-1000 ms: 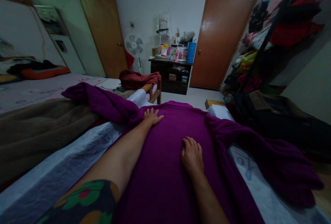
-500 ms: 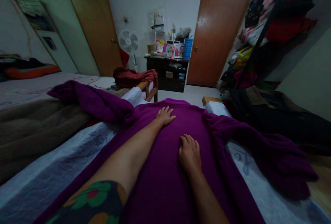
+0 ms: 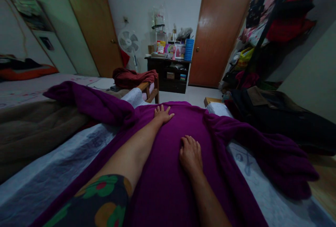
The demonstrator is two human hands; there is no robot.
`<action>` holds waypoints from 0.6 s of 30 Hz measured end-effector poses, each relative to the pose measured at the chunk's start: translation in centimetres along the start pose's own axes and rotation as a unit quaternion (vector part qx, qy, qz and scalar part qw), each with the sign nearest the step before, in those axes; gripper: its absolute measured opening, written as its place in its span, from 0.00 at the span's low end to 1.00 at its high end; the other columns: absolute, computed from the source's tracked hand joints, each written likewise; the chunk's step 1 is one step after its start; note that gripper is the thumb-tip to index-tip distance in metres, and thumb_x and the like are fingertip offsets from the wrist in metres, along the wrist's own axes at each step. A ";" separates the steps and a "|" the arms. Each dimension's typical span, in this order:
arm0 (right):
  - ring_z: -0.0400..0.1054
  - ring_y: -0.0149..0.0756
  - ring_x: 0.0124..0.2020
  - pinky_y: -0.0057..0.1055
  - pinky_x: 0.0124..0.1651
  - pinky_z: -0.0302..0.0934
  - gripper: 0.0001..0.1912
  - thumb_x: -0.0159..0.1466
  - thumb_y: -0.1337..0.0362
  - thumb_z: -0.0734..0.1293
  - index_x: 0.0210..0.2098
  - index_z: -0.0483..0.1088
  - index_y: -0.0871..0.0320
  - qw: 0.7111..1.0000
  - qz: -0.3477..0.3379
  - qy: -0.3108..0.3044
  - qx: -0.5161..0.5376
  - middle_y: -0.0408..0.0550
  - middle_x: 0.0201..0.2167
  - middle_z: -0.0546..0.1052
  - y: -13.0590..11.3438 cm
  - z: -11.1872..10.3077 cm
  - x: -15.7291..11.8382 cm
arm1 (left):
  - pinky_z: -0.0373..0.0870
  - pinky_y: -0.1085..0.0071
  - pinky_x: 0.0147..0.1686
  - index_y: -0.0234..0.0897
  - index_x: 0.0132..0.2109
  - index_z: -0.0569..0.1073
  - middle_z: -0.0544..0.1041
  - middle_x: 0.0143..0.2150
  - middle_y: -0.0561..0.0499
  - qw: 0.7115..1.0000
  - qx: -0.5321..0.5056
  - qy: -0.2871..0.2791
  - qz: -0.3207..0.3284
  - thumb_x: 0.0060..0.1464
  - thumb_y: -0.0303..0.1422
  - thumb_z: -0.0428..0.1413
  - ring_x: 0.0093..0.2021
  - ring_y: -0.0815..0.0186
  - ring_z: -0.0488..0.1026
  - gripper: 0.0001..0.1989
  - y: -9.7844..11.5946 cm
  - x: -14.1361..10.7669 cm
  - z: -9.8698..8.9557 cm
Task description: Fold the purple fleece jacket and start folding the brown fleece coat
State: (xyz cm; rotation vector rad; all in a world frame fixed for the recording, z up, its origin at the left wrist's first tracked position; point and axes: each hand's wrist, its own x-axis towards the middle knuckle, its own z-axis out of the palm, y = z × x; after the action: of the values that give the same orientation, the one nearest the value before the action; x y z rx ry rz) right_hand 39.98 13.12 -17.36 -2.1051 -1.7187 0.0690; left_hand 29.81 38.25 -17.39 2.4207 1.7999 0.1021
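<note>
A purple long-sleeved garment (image 3: 168,171) lies spread out in front of me, its collar end far away and its sleeves stretched to both sides. My left hand (image 3: 163,114) rests flat near the collar, fingers spread, holding nothing. Closer to me and further right, my right hand (image 3: 191,151) lies on the middle of the garment with its fingers loosely bent and a little apart. Under the garment is a pale blue-grey patterned sheet (image 3: 76,150).
A brown blanket (image 3: 34,129) lies at the left. Dark folded clothes (image 3: 283,118) are at the right. Beyond are a reddish cloth (image 3: 133,77) on a wooden frame, a fan (image 3: 128,41), a dark cabinet (image 3: 168,76) and hanging bags (image 3: 291,20).
My left hand has shifted slightly left and away from me, its fingers spread wider. My right hand stays at nearly the same spot on the garment. The view has shifted slightly.
</note>
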 end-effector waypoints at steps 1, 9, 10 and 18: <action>0.56 0.42 0.63 0.42 0.66 0.41 0.22 0.63 0.69 0.56 0.55 0.68 0.56 1.000 0.000 0.001 -0.001 0.50 0.60 0.68 0.0 0.0 0.0 | 0.42 0.43 0.63 0.49 0.70 0.49 0.44 0.73 0.43 1.000 0.003 0.001 0.006 0.57 0.60 0.38 0.70 0.42 0.43 0.39 0.0 -0.4 0.0; 0.57 0.41 0.62 0.41 0.65 0.41 0.21 0.63 0.69 0.57 0.54 0.69 0.55 1.000 0.000 -0.001 0.004 0.51 0.59 0.68 -0.1 -0.3 0.1 | 0.44 0.53 0.65 0.45 0.70 0.52 0.48 0.72 0.44 0.998 0.026 -0.017 0.047 0.61 0.55 0.36 0.71 0.52 0.44 0.35 -2.4 -6.5 -0.6; 0.57 0.41 0.62 0.41 0.65 0.41 0.21 0.63 0.69 0.57 0.54 0.69 0.55 1.000 0.000 -0.001 0.005 0.51 0.59 0.68 -0.1 -0.3 0.1 | 0.44 0.52 0.65 0.46 0.69 0.52 0.48 0.72 0.43 0.999 0.032 -0.018 0.032 0.60 0.56 0.37 0.71 0.50 0.43 0.36 -3.1 -7.3 -0.7; 0.57 0.41 0.61 0.40 0.64 0.41 0.21 0.63 0.69 0.57 0.53 0.69 0.56 1.000 0.001 0.001 0.012 0.52 0.59 0.69 -0.1 -0.5 0.0 | 0.61 0.51 0.56 0.49 0.70 0.49 0.50 0.71 0.39 0.995 0.053 -0.021 -0.087 0.56 0.61 0.36 0.62 0.42 0.62 0.40 -8.4 -11.3 -1.6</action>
State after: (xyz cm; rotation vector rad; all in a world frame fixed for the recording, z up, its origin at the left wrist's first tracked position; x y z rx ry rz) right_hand 40.07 13.02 -16.82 -2.0892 -1.7070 0.0886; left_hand 18.34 29.93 -16.71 2.2992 2.0360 -0.0621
